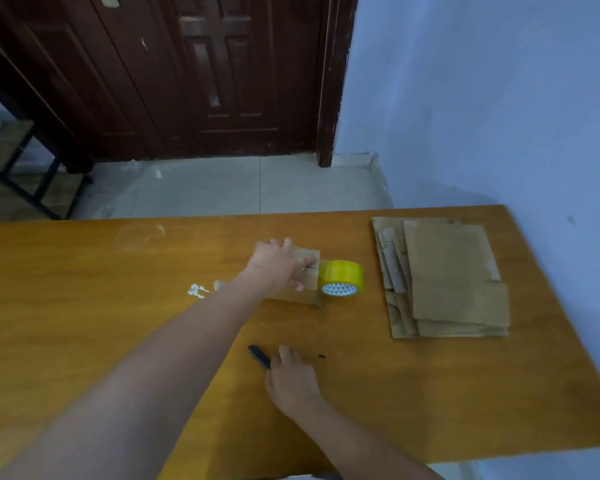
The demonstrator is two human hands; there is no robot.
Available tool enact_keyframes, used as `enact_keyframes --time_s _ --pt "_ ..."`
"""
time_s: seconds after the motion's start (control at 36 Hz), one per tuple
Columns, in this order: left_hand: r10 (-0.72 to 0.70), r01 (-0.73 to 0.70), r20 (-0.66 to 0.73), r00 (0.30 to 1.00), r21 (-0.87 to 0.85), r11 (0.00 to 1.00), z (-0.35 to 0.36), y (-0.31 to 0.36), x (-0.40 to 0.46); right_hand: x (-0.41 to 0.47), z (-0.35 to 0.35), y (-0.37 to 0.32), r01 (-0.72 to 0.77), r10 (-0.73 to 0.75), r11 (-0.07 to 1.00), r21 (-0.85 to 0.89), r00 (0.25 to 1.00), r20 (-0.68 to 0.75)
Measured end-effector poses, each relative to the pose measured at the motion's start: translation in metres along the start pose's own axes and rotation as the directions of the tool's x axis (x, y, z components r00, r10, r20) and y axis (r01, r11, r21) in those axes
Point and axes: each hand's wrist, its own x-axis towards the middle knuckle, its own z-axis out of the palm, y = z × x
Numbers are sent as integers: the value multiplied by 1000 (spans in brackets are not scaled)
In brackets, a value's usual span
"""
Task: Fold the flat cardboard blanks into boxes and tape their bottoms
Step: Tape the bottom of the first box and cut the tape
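Right hand: nearest the camera, the right hand (293, 379) lies low on the table (84, 271), fingers curled round the near end of a dark knife (258, 355); it grips the tool, whose other end sticks out up and to the left.
Left hand: the left hand (278, 265) reaches far across and rests on top of the box (305, 271); fingers look fairly straight and spread, pressing down, not wrapped round anything.
Box: small, already folded up, standing mid-table under the left palm; whether its bottom is taped cannot be told.
Tape: a yellow roll (342, 278) stands on its edge touching the right side of the box, its hole facing the camera.
Blanks: a stack of flat blanks (447, 278) lies well to the right, near the wall, long axis running away from the camera.
Scraps: white bits (196, 291) just left of the left wrist.
Key relation: the tape sits between the box and the blanks, up and right of the right hand; the left hand is much closer to it, almost touching. The right hand is the nearer one to the blanks.
Likely step: finishing this box, judging by the knife in hand; a fresh blank would come next.
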Motion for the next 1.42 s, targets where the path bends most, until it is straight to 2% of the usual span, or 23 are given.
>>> enact_keyframes --time_s 0.06,0.11,0.17,0.22,0.25,0.28,0.36,0.42,0.47,0.58,0.81,1.11,1.42 --pt "2 -2 -4 1000 0 1000 0 -1 1 4 -11 13 13 20 995 102 950 -310" --pt "1 -1 -4 1000 1 1000 0 -1 1 10 -30 32 12 135 971 240 798 -587" --pt "-4 4 -4 1000 -3 1000 0 0 1 19 -55 57 -7 279 931 364 657 -700" --pt "-12 12 -5 1000 -15 1000 0 0 0 31 -86 84 -61 406 887 458 575 -710" --pt "-14 14 -7 1000 -19 1000 0 1 -1 37 -99 98 -88 458 857 507 579 -674" --pt "-17 17 -8 1000 -24 1000 2 1 -1 45 -112 110 -110 477 834 540 636 -607" --pt "-18 18 -21 1000 -35 999 3 1 -1 65 -138 133 -155 352 844 513 882 -313" --pt "-17 16 -28 999 -39 999 3 2 -2 76 -147 138 -132 243 878 460 951 -191" --pt "-14 13 -33 999 -38 999 2 2 -2 83 -152 138 -109 179 894 435 976 -122" --pt "-13 11 -36 999 -33 999 1 2 -2 94 -155 138 -111 101 926 361 994 45" --pt "-6 6 -29 1000 -21 1000 0 3 -1 103 -162 134 -93 49 929 359 990 131" --pt "-8 8 -21 1000 21 1000 1 2 -6 110 -160 110 -148 140 972 181 989 56" --pt "-32 32 -21 999 17 999 6 -10 -15 110 -159 104 -195 195 949 248 980 23"
